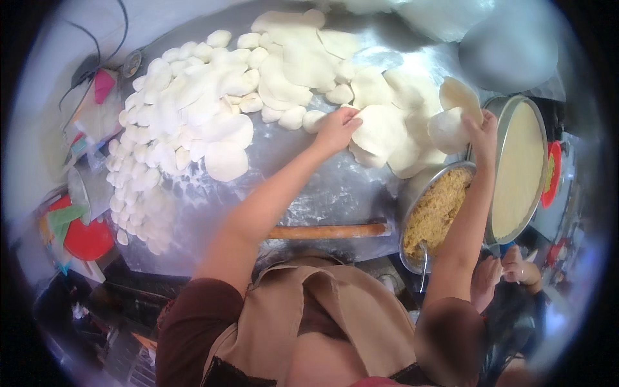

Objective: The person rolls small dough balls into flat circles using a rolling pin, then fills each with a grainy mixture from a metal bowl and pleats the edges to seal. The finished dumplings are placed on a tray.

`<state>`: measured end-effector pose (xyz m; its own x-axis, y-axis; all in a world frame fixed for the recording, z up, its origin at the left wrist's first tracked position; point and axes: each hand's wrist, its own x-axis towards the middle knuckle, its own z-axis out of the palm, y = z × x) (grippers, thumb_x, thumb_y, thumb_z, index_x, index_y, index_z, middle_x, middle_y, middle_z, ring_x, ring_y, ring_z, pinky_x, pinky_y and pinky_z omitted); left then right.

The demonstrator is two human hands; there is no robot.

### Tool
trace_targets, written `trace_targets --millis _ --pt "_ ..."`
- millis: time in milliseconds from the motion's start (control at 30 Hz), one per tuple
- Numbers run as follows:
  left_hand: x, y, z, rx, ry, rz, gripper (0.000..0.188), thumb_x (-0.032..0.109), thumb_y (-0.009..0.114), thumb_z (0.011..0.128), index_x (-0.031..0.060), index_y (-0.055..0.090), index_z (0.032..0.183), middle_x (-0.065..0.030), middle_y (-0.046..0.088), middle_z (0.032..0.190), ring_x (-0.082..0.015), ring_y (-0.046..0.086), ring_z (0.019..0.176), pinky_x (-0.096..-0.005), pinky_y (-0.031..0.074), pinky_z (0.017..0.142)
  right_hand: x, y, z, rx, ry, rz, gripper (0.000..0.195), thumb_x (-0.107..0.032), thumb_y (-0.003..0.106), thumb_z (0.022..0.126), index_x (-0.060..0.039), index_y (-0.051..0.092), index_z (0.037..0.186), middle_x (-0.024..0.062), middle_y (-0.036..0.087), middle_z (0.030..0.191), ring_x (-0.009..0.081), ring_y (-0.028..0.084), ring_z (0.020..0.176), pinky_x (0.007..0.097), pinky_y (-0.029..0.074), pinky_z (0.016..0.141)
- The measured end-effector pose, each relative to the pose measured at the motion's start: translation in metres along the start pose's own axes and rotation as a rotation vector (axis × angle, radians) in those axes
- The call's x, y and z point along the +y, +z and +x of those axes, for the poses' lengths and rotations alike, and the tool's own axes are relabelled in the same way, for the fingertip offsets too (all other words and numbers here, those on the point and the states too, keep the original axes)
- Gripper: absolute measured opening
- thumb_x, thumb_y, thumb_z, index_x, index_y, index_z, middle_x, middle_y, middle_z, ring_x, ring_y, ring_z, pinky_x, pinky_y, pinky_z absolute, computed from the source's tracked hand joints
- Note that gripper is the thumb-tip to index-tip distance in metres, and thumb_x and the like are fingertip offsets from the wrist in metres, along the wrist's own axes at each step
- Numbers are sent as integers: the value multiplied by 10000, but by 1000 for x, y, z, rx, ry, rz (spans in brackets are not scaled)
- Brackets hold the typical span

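My left hand (340,126) pinches the left edge of a flat dough round (379,130) that rests over other flattened rounds. In my right hand (482,133) is thin dough, with a pale lobe (449,130) hanging to the left and a tan lobe (459,94) standing above. Whether these are one sheet or two I cannot tell. Overlapping dough rounds (300,58) cover the far part of the floured metal table (319,193). Many small dough balls (138,203) lie along its left side.
A wooden rolling pin (329,231) lies near the front edge. Under my right forearm stands a metal bowl of yellowish filling (435,208) with a spoon (423,261). Beyond it is a round pan lined with dough (517,169). Another person's hands (503,271) are at lower right.
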<state>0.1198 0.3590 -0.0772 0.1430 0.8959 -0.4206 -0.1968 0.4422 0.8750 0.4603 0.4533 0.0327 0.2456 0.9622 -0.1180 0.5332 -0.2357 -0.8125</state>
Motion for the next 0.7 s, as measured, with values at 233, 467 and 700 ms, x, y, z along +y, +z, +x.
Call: trace_targets --millis 233,467,700 --pt "36 -31 -46 276 452 885 284 207 671 878 56 649 1118 -160 650 1090 -345 619 1042 -434 500 881 -28 91 -57 75 -318 -394 470 -203 759 833 -9 598 1230 173 634 1192 309 603 1100 400 468 967" --pt "113 -178 -25 859 564 1133 420 173 776 764 93 645 1154 -144 576 1180 -354 550 1114 -440 438 963 -121 235 -89 -296 -471 -41 297 -185 706 849 -16 658 1089 200 658 1066 338 646 986 405 509 870" --pt "98 -273 -78 499 197 1330 850 483 827 654 119 546 1369 -154 508 1399 -342 451 1309 -489 339 1086 -156 357 -142 -720 50 443 257 -201 673 881 25 676 1005 86 693 827 135 639 750 284 520 693"
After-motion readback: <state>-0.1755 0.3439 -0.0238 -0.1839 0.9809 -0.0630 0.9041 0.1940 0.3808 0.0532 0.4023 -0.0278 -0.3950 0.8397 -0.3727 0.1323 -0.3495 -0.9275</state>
